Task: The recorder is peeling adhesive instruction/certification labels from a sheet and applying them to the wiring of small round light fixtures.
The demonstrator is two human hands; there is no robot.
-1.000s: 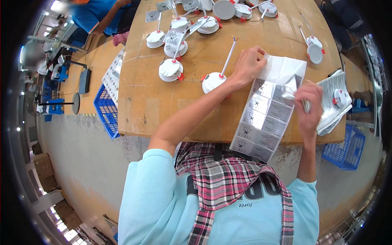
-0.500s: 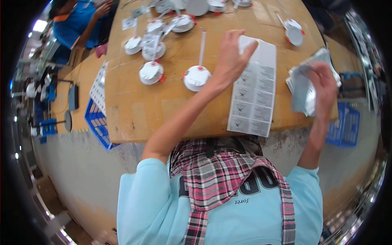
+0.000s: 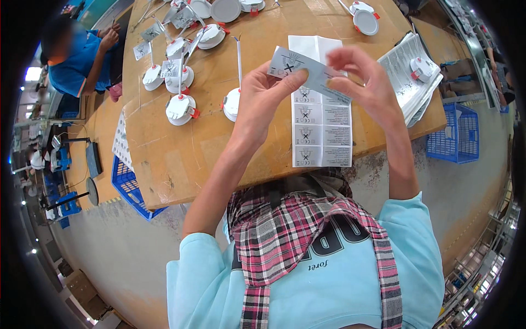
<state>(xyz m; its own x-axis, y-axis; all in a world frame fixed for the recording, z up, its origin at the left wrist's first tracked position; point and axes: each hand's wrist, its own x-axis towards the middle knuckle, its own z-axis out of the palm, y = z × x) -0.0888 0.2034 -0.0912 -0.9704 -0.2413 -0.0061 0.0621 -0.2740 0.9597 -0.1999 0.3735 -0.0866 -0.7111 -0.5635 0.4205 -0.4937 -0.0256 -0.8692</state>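
Note:
My left hand (image 3: 263, 98) is closed on a small printed label strip (image 3: 301, 68), thumb on top, held tilted above the table. My right hand (image 3: 364, 77) is at the strip's other end, its thumb against the upper edge and its fingers curled; their far side is hidden. Below both hands a long white label sheet (image 3: 322, 134), printed in rows, lies flat and reaches the table's near edge. Just left of my left hand stands a white round downlight (image 3: 232, 104) with a red clip and an upright cable. Another downlight (image 3: 179, 111) sits further left.
More downlights (image 3: 211, 35) and small tags crowd the far left of the table (image 3: 175, 159). A stack of printed sheets (image 3: 402, 96) lies at the right, with a downlight (image 3: 421, 69) on it. Blue crates (image 3: 452, 134) flank the table. A person (image 3: 76, 55) sits far left.
My right hand has come left from the sheet stack, bringing the strip over the label sheet. My left hand has left the sheet's top and now grips the strip. The whole view has shifted.

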